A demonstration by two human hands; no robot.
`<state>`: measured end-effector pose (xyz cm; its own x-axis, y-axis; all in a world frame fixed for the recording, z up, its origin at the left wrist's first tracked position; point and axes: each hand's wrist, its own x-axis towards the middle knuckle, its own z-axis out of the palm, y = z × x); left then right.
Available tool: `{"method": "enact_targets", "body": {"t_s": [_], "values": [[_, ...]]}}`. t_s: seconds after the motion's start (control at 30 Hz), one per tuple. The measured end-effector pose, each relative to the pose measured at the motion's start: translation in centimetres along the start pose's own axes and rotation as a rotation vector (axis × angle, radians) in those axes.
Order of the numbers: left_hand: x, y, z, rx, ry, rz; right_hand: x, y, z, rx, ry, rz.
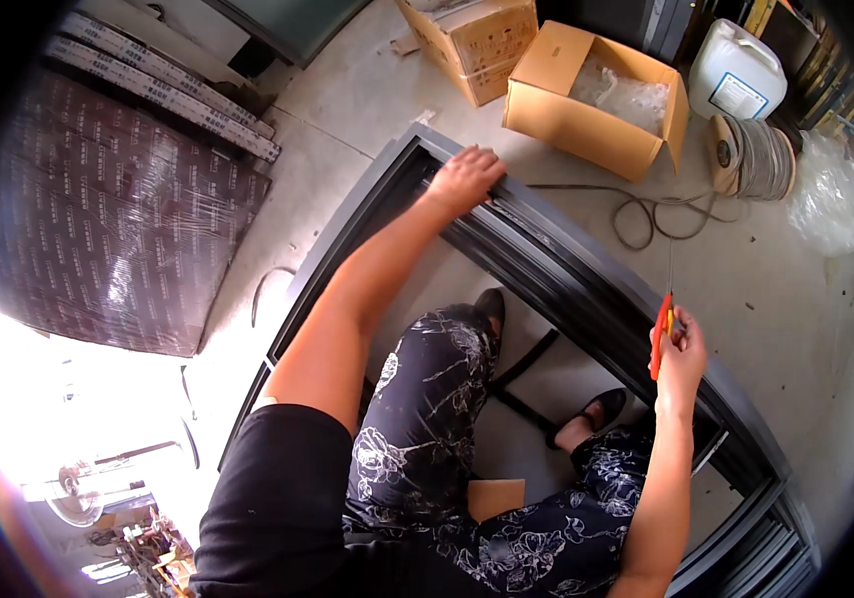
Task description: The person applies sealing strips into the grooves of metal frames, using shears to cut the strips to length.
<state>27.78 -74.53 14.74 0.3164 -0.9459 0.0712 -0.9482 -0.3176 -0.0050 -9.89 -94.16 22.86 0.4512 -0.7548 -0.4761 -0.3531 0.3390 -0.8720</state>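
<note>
The dark metal window frame [557, 251] surrounds the person's feet, its rails joined; grey cord [571, 186] lies loose beside it, how much is fitted unclear. The left hand [465, 179] bends its fingers over the frame, grip uncertain; the right hand [683, 349] clasps a red-handled tool [659, 344]. An open cardboard box [571, 125] holds clear plastic [626, 98].

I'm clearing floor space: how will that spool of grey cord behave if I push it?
The spool probably rolls, since it seems to rest on its round flanges. It is likely heavy for its size, being thickly wound. The loose cord lying in loops nearby might catch under it.
</note>
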Motion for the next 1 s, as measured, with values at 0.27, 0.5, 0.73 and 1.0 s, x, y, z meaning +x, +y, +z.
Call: {"method": "enact_targets", "body": {"t_s": [0.27, 0.5, 0.73, 1.0], "values": [[-0.1, -3.7, 2.7, 0.307, 0.225, 0.096, 0.9, -0.9, 3.8, -0.057, -0.071, 0.058], [0.8, -5.1, 5.1, 0.338, 0.269, 0.112, 1.3, -1.8, 6.3, -0.074, -0.109, 0.017], [1.6, -6.2, 4.3, 0.251, 0.189, 0.098, 1.5, -1.7, 7.1, -0.103, -0.121, -0.007], [3.9, -6.8, 5.6, 0.717, 0.018, 0.035, 3.1, 0.7, 4.1, -0.203, -0.086, -0.13]]}}
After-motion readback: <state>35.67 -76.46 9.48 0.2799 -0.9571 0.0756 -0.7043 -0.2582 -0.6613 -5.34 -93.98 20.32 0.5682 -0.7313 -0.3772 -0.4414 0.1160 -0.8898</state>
